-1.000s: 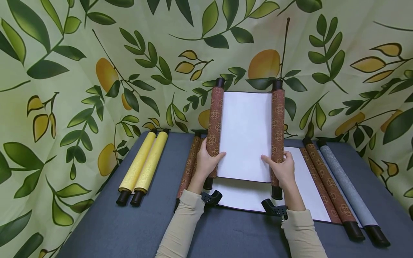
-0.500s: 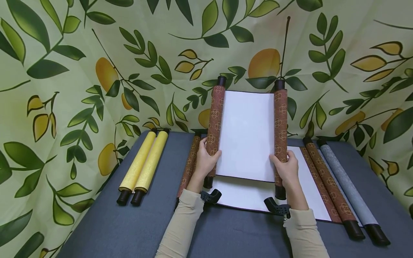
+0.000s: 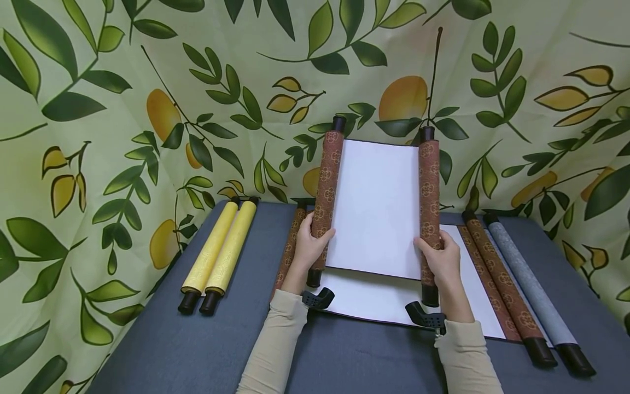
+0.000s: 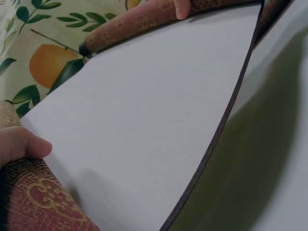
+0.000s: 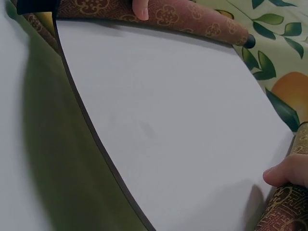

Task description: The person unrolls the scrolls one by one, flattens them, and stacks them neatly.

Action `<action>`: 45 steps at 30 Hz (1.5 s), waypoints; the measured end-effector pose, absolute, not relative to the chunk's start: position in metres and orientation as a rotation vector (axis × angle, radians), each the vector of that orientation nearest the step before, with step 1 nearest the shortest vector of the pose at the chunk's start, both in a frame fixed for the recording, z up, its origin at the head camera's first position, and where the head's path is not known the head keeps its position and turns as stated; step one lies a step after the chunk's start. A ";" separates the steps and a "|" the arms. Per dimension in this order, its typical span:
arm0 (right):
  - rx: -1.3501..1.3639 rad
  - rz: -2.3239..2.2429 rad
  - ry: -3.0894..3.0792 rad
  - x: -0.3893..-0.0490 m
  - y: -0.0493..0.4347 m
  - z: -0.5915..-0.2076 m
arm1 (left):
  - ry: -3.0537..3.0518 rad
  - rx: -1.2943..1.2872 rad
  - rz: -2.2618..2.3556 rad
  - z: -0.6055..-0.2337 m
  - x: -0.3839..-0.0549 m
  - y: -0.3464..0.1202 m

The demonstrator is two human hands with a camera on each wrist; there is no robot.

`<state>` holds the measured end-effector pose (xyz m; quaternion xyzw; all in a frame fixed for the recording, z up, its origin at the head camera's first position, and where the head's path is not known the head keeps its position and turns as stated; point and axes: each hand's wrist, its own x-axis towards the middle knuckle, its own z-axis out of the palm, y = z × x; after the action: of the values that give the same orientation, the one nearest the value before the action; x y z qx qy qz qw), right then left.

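A hanging scroll (image 3: pixel 376 208) with red-brown, flower-patterned rolls at both sides is held up, partly unrolled, its blank white sheet between them. My left hand (image 3: pixel 311 243) grips the left roll low down, thumb across the front. On the right roll, my right hand (image 3: pixel 443 260) has the same grip, its fingers mostly hidden behind. The left wrist view shows the white sheet (image 4: pixel 144 110) curving between the rolls, with my left thumb (image 4: pixel 36 146) at the roll's edge. Black knobs cap the roll ends. Beneath lies a second spread scroll (image 3: pixel 479 295), also white with red-brown ends.
Two yellow scrolls (image 3: pixel 221 251) lie side by side at the left of the blue-grey table (image 3: pixel 364 361). To the right are a rolled brown scroll (image 3: pixel 502 273) and a grey-blue scroll (image 3: pixel 531 290). A leaf-patterned cloth (image 3: pixel 206 49) hangs close behind the table.
My hands have drawn slightly apart, the right one moving right and the left one a little left. A wider strip of white sheet shows between the two rolls.
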<state>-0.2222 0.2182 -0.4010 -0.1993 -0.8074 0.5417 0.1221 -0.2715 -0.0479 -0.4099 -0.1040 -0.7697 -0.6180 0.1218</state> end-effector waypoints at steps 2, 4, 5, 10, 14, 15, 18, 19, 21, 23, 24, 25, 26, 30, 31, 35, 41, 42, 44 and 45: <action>-0.579 1.565 -2.353 -0.222 0.219 -0.401 | -2.243 -0.298 -1.824 -0.401 -0.264 -0.049; -0.568 1.561 -2.347 -0.222 0.219 -0.401 | -2.230 -0.303 -1.843 -0.401 -0.264 -0.050; -0.562 1.558 -2.350 -0.222 0.219 -0.401 | -2.228 -0.304 -1.846 -0.401 -0.263 -0.051; -0.538 1.588 -2.342 -0.222 0.220 -0.402 | -2.239 -0.281 -1.809 -0.409 -0.271 -0.056; -0.536 1.601 -2.295 -0.223 0.219 -0.403 | -2.265 -0.259 -1.771 -0.407 -0.271 -0.057; -0.537 1.595 -2.286 -0.224 0.219 -0.403 | -2.267 -0.254 -1.770 -0.407 -0.271 -0.057; -0.546 1.574 -2.275 -0.224 0.219 -0.405 | -2.257 -0.246 -1.776 -0.406 -0.271 -0.058; -0.549 1.566 -2.276 -0.225 0.219 -0.405 | -2.255 -0.242 -1.773 -0.406 -0.271 -0.058; -0.555 1.556 -2.271 -0.225 0.219 -0.406 | -2.245 -0.235 -1.781 -0.406 -0.271 -0.058; -0.558 1.552 -2.266 -0.226 0.219 -0.406 | -2.242 -0.232 -1.786 -0.406 -0.271 -0.059; -0.558 1.553 -2.263 -0.226 0.220 -0.406 | -2.243 -0.232 -1.789 -0.406 -0.271 -0.059; -0.557 1.556 -2.259 -0.226 0.220 -0.406 | -2.243 -0.230 -1.799 -0.405 -0.271 -0.059; -0.556 1.558 -2.258 -0.226 0.220 -0.406 | -2.242 -0.232 -1.803 -0.405 -0.271 -0.060; -0.570 1.544 -2.268 -0.226 0.222 -0.406 | -2.249 -0.225 -1.829 -0.405 -0.271 -0.061; -0.574 1.538 -2.267 -0.226 0.223 -0.406 | -2.255 -0.221 -1.831 -0.405 -0.271 -0.062; -0.587 1.517 -2.250 -0.226 0.224 -0.407 | -2.297 -0.224 -1.836 -0.407 -0.273 -0.063; -0.596 1.514 -2.250 -0.226 0.225 -0.408 | -2.336 -0.250 -1.790 -0.408 -0.271 -0.064; -0.596 1.515 -2.251 -0.226 0.225 -0.407 | -2.337 -0.251 -1.791 -0.407 -0.271 -0.063; -0.598 1.521 -2.256 -0.226 0.225 -0.407 | -2.336 -0.239 -1.783 -0.406 -0.270 -0.062; -0.596 1.526 -2.258 -0.226 0.225 -0.407 | -2.340 -0.226 -1.776 -0.405 -0.270 -0.060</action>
<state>-0.2259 0.2253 -0.4068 -0.2104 -0.7969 0.5385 0.1752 -0.2700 -0.0605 -0.4053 -0.0763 -0.7904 -0.6000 0.0976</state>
